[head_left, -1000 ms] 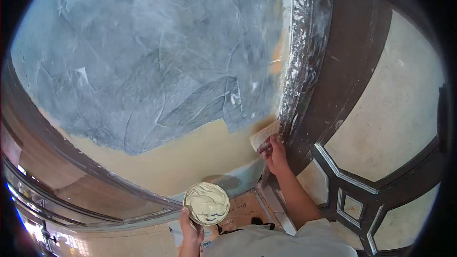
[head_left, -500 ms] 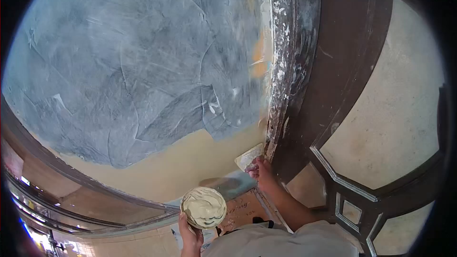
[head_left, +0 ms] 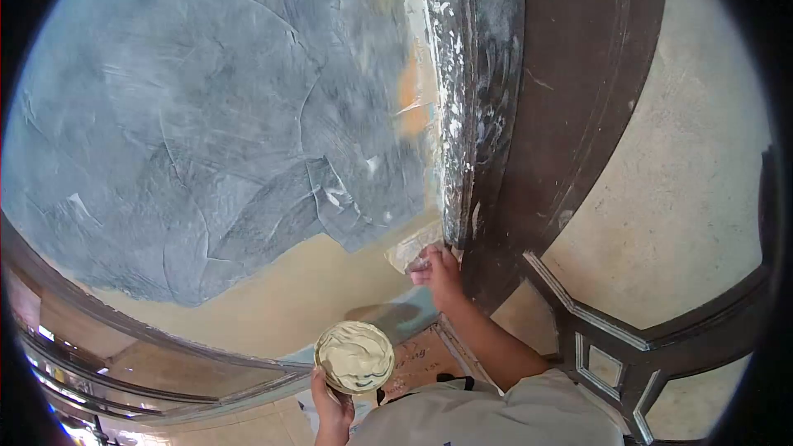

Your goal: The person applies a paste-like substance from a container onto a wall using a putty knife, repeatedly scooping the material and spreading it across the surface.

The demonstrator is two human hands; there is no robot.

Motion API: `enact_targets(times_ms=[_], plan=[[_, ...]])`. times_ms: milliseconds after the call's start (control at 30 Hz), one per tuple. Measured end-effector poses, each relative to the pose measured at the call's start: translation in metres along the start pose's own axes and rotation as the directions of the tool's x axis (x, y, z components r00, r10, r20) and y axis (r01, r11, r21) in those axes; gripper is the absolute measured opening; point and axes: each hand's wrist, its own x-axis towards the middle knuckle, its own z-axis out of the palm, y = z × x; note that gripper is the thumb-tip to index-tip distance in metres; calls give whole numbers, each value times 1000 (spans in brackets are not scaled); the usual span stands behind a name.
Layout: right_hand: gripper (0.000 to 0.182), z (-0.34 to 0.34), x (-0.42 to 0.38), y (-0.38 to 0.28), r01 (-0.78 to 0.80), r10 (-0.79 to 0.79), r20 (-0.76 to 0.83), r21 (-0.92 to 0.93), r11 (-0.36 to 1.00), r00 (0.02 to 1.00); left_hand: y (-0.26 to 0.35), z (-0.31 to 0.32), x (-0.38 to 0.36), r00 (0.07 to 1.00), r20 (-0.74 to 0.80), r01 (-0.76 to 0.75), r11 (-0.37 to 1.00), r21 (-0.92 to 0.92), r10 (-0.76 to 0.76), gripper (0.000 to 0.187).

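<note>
Right now your right hand (head_left: 438, 274), just below the middle of the frame, is closed around the handle of a putty knife (head_left: 413, 246), and its pale, smeared blade lies flat against the wall (head_left: 215, 116), touching it just beside the dark wooden door frame (head_left: 496, 116). The blade sits at the ragged lower edge of the grey-blue plaster coat, where that coat meets a bare tan band (head_left: 306, 289) running across the lower part of the wall. Your left hand (head_left: 333, 406), at the bottom centre of the frame, grips a round bowl (head_left: 355, 357) from beneath, fingers wrapped on its near side; the bowl is filled with cream-coloured putty and is held well apart from the blade, lower and to the left of it. Your two hands are apart, each clamped on its own thing. White flecks spatter the edge of the door frame that meets the wall, with an orange patch (head_left: 413, 99) beside it higher up. At the right of the frame, pale panels (head_left: 686, 182) sit between dark mouldings.
</note>
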Motion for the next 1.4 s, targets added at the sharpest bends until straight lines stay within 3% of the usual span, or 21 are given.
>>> enact_targets(times_ms=[33,100,133,200,333,400,467,600,733,800,900,967,1133,1200,1267,1300,1400], plan=[[24,-12,1,19,0,0,-3,1,1000,1000,0,2,0,1000,-32,0,1000,-5,0,47],[23,-45,4,71,-147,143,-87,-46,988,986,1,5,0,1000,-29,-7,1000,-4,7,47],[23,-63,2,96,-148,143,-87,-48,988,986,1,6,-1,999,-27,-17,1000,-5,17,47],[23,-81,-7,120,-338,338,-8,-34,941,941,1,8,-2,999,-36,-9,1000,-22,8,46],[23,-69,-30,108,-307,305,-43,-54,950,951,-3,-5,3,999,-45,23,999,-38,-24,45],[24,-55,-25,85,-228,229,43,-27,973,972,-5,-8,4,999,-33,19,1000,-22,-20,46],[24,-28,-24,50,-219,219,-10,7,976,976,-3,-7,3,995,-85,57,998,-15,-58,47],[27,5,-17,-1,-90,88,43,64,994,995,1,1,0,999,-11,32,999,23,-31,51],[21,12,-7,12,-19,18,10,51,999,1000,1,-5,-3,997,-65,44,999,18,-43,52],[20,-16,9,65,-4,3,46,30,1000,999,6,-1,-7,998,-52,24,1000,7,-23,51],[19,-68,4,136,-105,100,-60,-86,991,993,6,-11,-8,999,-47,9,1000,1,-9,51],[17,-99,-1,167,-334,336,18,-81,939,942,8,-10,-10,998,-56,-7,1000,-8,7,51],[15,-11,-41,87,-217,217,4,26,976,976,15,-15,-14,994,-105,-13,1000,-24,10,50],[15,17,-46,54,-163,163,20,51,985,986,12,-29,-10,999,-44,-6,1000,-25,5,49],[15,40,-50,26,-90,75,158,91,992,985,14,-34,-8,998,-65,-11,1000,-16,10,48],[16,50,-52,15,-107,99,143,52,993,985,12,-38,-6,998,-61,-24,999,37,26,52],[17,52,-38,25,-83,82,128,5,997,988,11,-47,-3,994,-109,-22,997,76,31,56]])
